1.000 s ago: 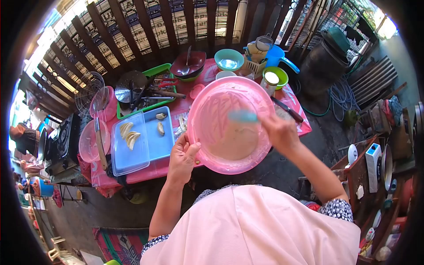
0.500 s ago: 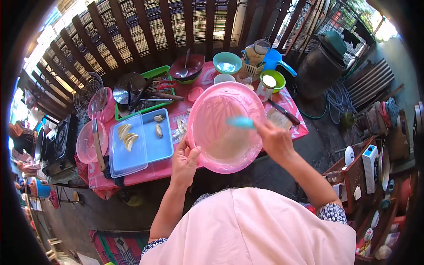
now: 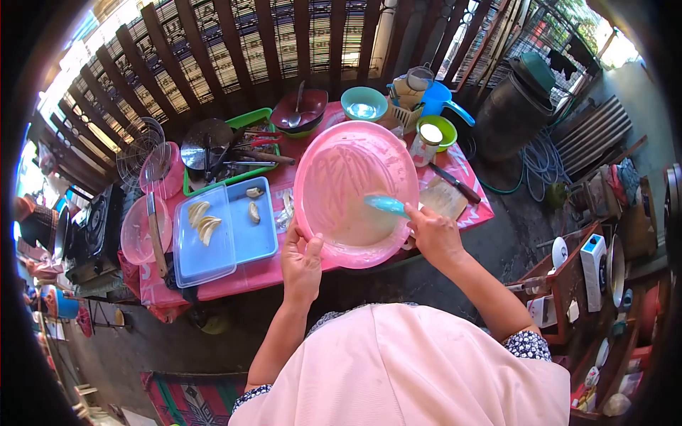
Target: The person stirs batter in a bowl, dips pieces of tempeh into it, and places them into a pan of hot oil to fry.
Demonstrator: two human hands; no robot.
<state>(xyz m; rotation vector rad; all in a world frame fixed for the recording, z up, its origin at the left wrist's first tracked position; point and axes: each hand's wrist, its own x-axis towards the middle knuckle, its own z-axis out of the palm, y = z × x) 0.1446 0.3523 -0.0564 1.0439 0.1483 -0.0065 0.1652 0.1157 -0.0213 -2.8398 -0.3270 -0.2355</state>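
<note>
My left hand [image 3: 302, 266] grips the near left rim of a large pink basin [image 3: 406, 170], thumb over the edge. The basin tilts toward me, and a thin pale batter [image 3: 348, 224] pools in its lower part, with streaks smeared over the upper wall. In my right hand [image 3: 436, 236] is a translucent teal spatula [image 3: 387, 204], held by its handle end, its blade inside the basin over the batter. Left of the basin lies a blue tray [image 3: 264, 233] with peeled banana pieces [image 3: 253, 211]. Fanned banana slices [image 3: 206, 222] rest on a clear plastic lid [image 3: 204, 261] overlapping it.
A knife [image 3: 458, 183] and a wooden board [image 3: 446, 198] lie right of the basin, by a glass jar [image 3: 425, 145]. Bowls stand behind, including a light green one [image 3: 364, 104]. Another knife [image 3: 156, 234] lies across a pink container [image 3: 138, 241]. A green tray [image 3: 266, 117] holds utensils.
The basin has shifted slightly up and left, with my left hand still on its rim. My right hand has moved lower with the spatula, whose blade now points left, lower inside the basin.
</note>
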